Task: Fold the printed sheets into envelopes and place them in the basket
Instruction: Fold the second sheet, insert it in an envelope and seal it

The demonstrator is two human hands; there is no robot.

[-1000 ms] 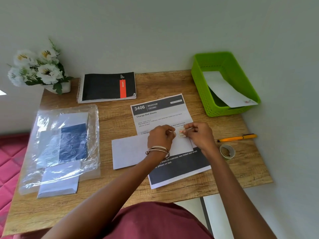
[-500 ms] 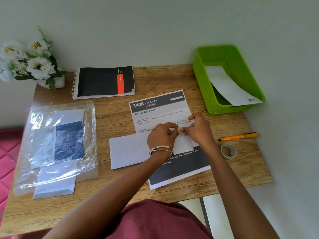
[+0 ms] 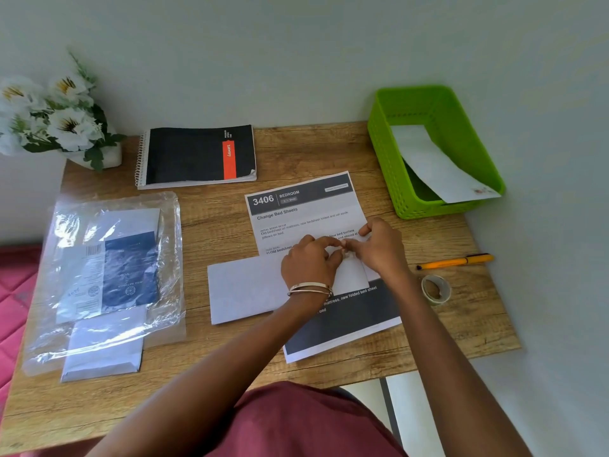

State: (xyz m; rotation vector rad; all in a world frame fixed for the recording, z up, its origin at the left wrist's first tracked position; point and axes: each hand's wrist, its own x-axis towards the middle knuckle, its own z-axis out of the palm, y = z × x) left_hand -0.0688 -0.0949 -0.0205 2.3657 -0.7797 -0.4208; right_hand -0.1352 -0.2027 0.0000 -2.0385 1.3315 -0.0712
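on the desk [image 3: 211, 232], one envelope is already lying in the basket [image 3: 389, 150] at the far right corner, while the sheet [image 3: 306, 219] is waiting unfolded mid-desk under an envelope [image 3: 244, 288], both the left hand [image 3: 308, 263] and right hand [image 3: 379, 247] pinching a small tape-like piece over it.

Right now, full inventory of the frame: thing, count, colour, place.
printed sheet: 1, white and dark grey, desk centre, under the envelope
envelope: 1, white, across the sheet
tape piece: 1, pale, pinched between both hands
basket: 1, green, back right
envelope in basket: 1, white
pen: 1, orange, right
tape roll: 1, clear, right
notebook: 1, black, back
plastic bag: 1, clear, left
flowers: 1 bunch, white, back left
desk: 1, wood
left hand: bangles at wrist
right hand: bare
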